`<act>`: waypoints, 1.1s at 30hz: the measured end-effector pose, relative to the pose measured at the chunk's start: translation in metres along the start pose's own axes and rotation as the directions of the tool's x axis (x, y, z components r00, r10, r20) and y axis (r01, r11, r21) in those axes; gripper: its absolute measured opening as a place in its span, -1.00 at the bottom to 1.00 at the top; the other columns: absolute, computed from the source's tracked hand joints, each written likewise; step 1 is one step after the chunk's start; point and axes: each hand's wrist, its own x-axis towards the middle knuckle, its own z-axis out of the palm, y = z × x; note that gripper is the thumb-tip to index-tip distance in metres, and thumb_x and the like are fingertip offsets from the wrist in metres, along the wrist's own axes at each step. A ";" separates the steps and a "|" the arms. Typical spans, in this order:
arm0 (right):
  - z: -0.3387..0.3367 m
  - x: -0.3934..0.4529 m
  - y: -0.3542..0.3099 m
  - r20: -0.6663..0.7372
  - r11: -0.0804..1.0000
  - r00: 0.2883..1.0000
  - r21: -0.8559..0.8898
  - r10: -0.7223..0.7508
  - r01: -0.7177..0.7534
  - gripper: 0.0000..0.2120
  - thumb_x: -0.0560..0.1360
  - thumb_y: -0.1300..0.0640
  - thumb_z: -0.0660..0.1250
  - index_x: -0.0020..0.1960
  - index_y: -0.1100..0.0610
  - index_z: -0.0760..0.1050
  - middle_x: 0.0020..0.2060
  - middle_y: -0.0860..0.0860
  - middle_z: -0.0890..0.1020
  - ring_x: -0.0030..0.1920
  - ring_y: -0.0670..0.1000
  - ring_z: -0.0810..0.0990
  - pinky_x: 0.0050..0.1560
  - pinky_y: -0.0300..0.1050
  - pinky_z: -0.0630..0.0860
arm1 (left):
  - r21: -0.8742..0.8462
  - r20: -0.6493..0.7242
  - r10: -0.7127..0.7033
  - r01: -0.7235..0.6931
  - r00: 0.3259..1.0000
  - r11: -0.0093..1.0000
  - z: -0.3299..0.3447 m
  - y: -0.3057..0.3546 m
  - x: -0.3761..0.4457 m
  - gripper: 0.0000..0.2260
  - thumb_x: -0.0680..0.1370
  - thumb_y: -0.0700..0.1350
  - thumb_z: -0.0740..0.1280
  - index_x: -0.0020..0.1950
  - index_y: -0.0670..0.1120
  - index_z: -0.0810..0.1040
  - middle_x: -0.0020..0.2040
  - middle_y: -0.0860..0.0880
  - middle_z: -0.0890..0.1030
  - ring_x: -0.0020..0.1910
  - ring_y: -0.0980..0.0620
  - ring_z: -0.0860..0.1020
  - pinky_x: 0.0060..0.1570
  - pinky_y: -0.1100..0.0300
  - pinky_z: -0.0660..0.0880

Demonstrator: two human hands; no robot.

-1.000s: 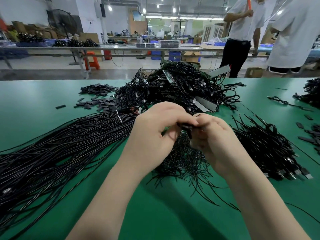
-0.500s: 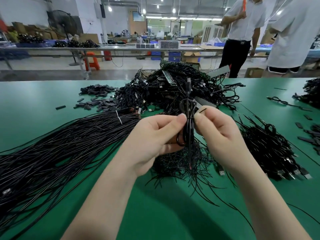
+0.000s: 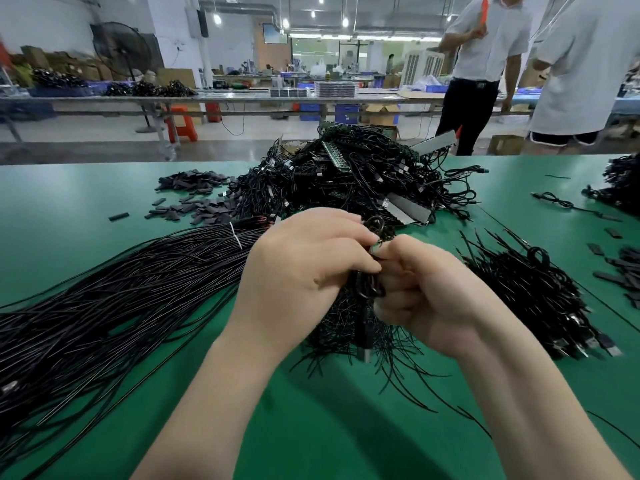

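Both hands are working one black cable [image 3: 367, 287], folded into a small coil. They're holding it up over the green counter [image 3: 86, 209], roughly frame centre.

Left hand [image 3: 304, 268] is gripping the coil from the left, with the fingers curling over it and the knuckles facing the camera. Right hand [image 3: 427, 296] is clenching on it from the right, fingertips pinching at the top of the coil. The hands are touching each other there. A loop of the cable is sticking out above the knuckles. The plug end [image 3: 365, 353] is hanging straight down below the hands, clear of them. Can't tell whether it's touching the counter.

Around it:
- A loose heap of thin black ties [image 3: 346, 327] is lying on the counter directly under the hands, with strands fanning out toward the camera.
- A long cable bundle [image 3: 104, 299] is lying to the left, running from the lower left edge toward the left hand. A white tie [image 3: 235, 235] is wrapping it near the far end.
- A big tangled pile [image 3: 349, 178] of cables and grey strips is sitting behind the hands.
- Small flat black pieces [image 3: 194, 188] are lying scattered just left of that pile.
- Another bundle of cables [image 3: 533, 292], plugs pointing at the camera, is lying right of the right hand.
- Two people in white shirts [image 3: 485, 57] are standing past the far edge of the counter, on the right.
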 end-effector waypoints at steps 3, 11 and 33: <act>-0.004 0.000 -0.002 0.001 0.983 0.992 0.130 0.129 -0.129 -0.64 0.41 0.15 0.20 -0.53 -0.01 0.23 -0.59 -0.10 0.17 -0.52 -0.06 0.02 -0.39 -0.20 0.04 | 0.047 -0.099 0.217 -0.213 0.971 0.976 -0.003 0.003 -0.013 -0.79 0.40 -0.43 0.43 -0.11 -0.16 0.72 0.00 -0.04 0.69 0.10 -0.05 0.62 0.16 0.10 0.52; -0.001 -0.003 -0.002 -0.065 0.906 0.925 -0.237 -0.376 0.351 -0.72 0.51 -0.14 0.32 -0.27 0.00 0.56 -0.41 -0.06 0.45 -0.46 -0.12 0.32 -0.43 -0.27 0.22 | -0.750 0.072 -0.521 0.390 0.850 0.533 0.000 0.008 -0.006 -0.81 0.36 -0.18 0.51 -0.11 0.08 0.72 -0.11 0.08 0.72 -0.08 0.14 0.67 -0.07 0.31 0.55; -0.007 -0.005 -0.002 0.101 0.516 0.818 -0.731 -0.566 0.447 -0.84 0.57 0.06 0.29 -0.18 0.02 0.53 -0.47 -0.26 0.47 -0.44 -0.20 0.39 -0.42 -0.37 0.26 | -0.728 0.325 -0.567 0.582 0.757 0.361 -0.001 0.003 -0.007 -0.82 0.36 -0.05 0.46 -0.05 0.01 0.73 -0.13 -0.01 0.71 -0.17 0.13 0.63 -0.22 0.33 0.53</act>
